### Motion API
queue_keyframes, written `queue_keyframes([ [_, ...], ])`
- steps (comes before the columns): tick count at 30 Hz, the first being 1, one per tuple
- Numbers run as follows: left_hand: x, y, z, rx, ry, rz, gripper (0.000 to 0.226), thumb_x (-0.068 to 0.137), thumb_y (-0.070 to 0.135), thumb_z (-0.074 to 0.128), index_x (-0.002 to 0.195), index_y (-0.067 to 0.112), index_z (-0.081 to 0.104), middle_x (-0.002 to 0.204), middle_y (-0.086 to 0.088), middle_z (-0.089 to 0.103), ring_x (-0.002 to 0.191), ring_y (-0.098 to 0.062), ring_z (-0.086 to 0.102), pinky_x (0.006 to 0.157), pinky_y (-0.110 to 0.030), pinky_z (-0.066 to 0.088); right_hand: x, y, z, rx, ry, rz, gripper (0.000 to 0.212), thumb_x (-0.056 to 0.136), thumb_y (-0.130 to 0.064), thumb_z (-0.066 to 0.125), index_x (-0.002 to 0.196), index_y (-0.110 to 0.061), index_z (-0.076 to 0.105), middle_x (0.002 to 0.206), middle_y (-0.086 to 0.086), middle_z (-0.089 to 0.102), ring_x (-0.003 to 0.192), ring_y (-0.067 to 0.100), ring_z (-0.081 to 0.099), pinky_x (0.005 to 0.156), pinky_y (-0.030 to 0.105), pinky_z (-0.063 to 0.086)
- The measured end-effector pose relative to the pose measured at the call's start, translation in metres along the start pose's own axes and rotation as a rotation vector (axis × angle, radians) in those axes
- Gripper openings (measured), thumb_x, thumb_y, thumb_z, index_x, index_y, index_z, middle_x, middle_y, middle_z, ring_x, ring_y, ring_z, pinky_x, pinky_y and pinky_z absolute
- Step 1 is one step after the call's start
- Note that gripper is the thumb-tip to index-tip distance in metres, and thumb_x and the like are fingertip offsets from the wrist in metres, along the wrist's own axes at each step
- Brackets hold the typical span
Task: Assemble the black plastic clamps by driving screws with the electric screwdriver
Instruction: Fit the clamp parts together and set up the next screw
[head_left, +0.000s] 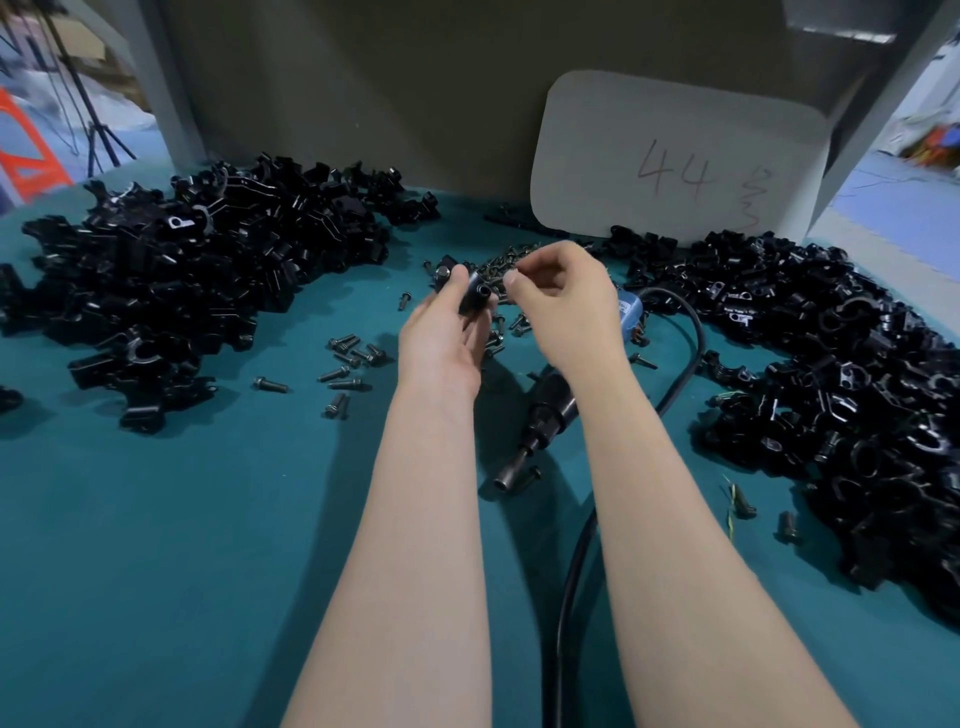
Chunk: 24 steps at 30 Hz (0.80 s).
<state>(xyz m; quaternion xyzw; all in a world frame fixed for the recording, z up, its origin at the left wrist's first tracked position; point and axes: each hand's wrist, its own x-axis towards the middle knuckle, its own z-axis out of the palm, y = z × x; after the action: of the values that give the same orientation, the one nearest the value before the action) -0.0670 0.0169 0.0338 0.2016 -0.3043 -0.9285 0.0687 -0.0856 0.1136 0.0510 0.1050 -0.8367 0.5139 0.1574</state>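
Black clamp (477, 297), bore toward the viewer, in curled left fingers (456, 285); right fingers (525, 266) pinched, perhaps on a screw (521, 254).

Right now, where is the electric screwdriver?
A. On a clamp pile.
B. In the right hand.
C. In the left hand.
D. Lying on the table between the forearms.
D: the electric screwdriver lies on the table between the forearms; the left hand holds a clamp, the right hand pinches a screw.
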Motion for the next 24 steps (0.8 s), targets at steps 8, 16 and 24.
queue_keyframes([
  [8, -0.0025, -0.0006, 0.0045, 0.043, 0.035, 0.074, 0.023, 0.092, 0.016, 0.064, 0.11, 0.003, 0.059, 0.101, -0.013, 0.066, 0.074, -0.015, 0.065, 0.065, -0.017, 0.057, -0.0005, -0.0017, -0.0011, -0.091, -0.061, -0.086, 0.011, 0.087, -0.013, 0.066, 0.089, -0.023, 0.062, 0.079, -0.016, 0.061, 0.074, -0.001, 0.057, 0.074, 0.011, 0.048],
  [16, -0.0044, -0.0048, 0.0057, 0.21, 0.071, 0.189, 0.032, 0.093, 0.015, 0.064, 0.121, 0.003, 0.057, 0.101, -0.006, 0.063, 0.079, -0.012, 0.062, 0.078, -0.019, 0.054, -0.0021, -0.0061, -0.006, -0.159, -0.139, -0.043, 0.006, 0.088, -0.016, 0.066, 0.094, -0.016, 0.067, 0.09, -0.002, 0.07, 0.086, 0.013, 0.066, 0.086, 0.03, 0.053],
  [24, -0.0037, -0.0086, 0.0068, 0.29, 0.052, 0.271, 0.018, 0.091, 0.011, 0.064, 0.108, 0.008, 0.059, 0.096, -0.003, 0.064, 0.081, -0.012, 0.061, 0.079, -0.021, 0.052, -0.0013, -0.0052, -0.0076, -0.252, -0.145, -0.025, 0.004, 0.087, -0.015, 0.067, 0.089, -0.018, 0.066, 0.085, 0.0, 0.068, 0.087, 0.017, 0.064, 0.082, 0.026, 0.049],
])
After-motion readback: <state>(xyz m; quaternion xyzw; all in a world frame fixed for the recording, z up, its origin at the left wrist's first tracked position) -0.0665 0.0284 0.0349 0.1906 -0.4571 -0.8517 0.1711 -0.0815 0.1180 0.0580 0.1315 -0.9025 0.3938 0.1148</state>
